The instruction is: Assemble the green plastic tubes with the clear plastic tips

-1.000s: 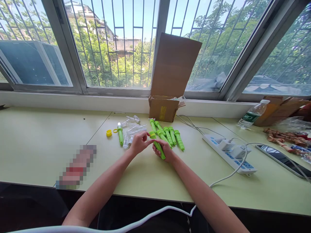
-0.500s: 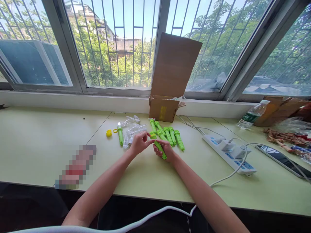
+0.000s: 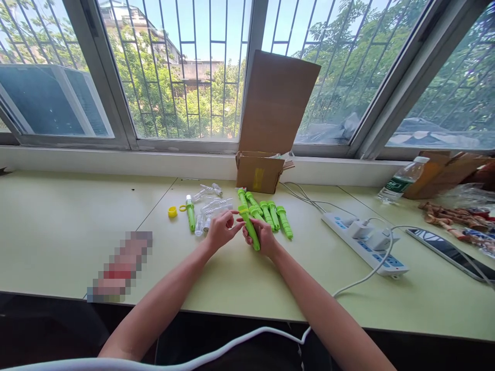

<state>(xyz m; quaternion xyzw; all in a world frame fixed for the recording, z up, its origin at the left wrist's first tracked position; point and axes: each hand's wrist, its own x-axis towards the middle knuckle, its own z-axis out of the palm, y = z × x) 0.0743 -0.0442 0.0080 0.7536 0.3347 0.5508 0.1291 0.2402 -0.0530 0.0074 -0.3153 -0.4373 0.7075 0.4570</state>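
Observation:
My right hand point(image 3: 262, 236) is closed around a green plastic tube point(image 3: 249, 226), which points up and away from me. My left hand point(image 3: 221, 229) is beside it, its fingers pinched at the tube's capped top end. Behind my hands several more green tubes point(image 3: 270, 216) lie in a row on the pale green table point(image 3: 58, 232). To the left lie clear plastic tubes point(image 3: 211, 208), one green tube with a white tip point(image 3: 190, 214) and a yellow cap point(image 3: 172, 212).
An open cardboard box point(image 3: 260, 172) stands against the window sill. A white power strip point(image 3: 363, 242) with plugs and cables lies at right, a phone point(image 3: 450, 252) and a water bottle point(image 3: 400, 184) beyond it. A blurred object point(image 3: 121, 265) lies at front left.
The green tube in my right hand has tilted more upright and shifted slightly left. My left fingers stay pinched at its top.

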